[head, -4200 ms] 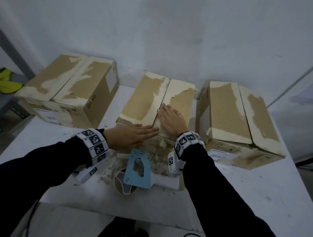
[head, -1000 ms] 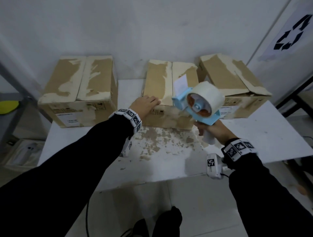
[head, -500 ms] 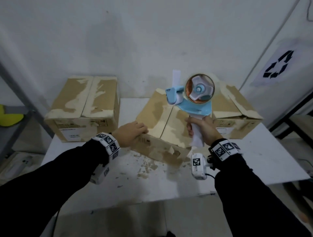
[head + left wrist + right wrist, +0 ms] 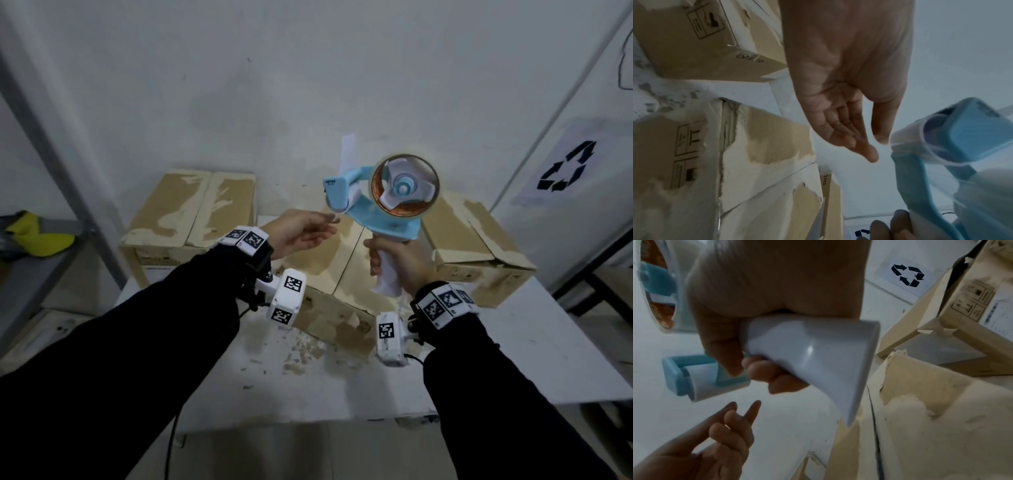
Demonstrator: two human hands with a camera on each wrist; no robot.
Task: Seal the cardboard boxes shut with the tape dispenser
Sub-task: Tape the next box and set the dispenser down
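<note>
My right hand (image 4: 383,262) grips the white handle (image 4: 807,353) of the blue tape dispenser (image 4: 376,212) and holds it upright in the air above the middle cardboard box (image 4: 329,263). The tape roll (image 4: 406,186) faces me, and a loose white strip (image 4: 347,150) stands up from the front. My left hand (image 4: 325,224) is raised off the box, fingers straight, with its fingertips (image 4: 872,155) just short of the dispenser's clear front roller (image 4: 908,141). The middle box's flaps lie closed, and it sits turned at an angle.
A left box (image 4: 195,209) and a right box (image 4: 469,240) stand closed against the wall on the white table (image 4: 342,387). Torn paper scraps (image 4: 301,356) litter the tabletop. A grey shelf post (image 4: 68,192) stands at the left, and a recycling sign (image 4: 565,168) hangs on the right.
My left hand has let go of the middle box's front corner and risen toward the dispenser's front. My right hand keeps the dispenser raised over the box.
</note>
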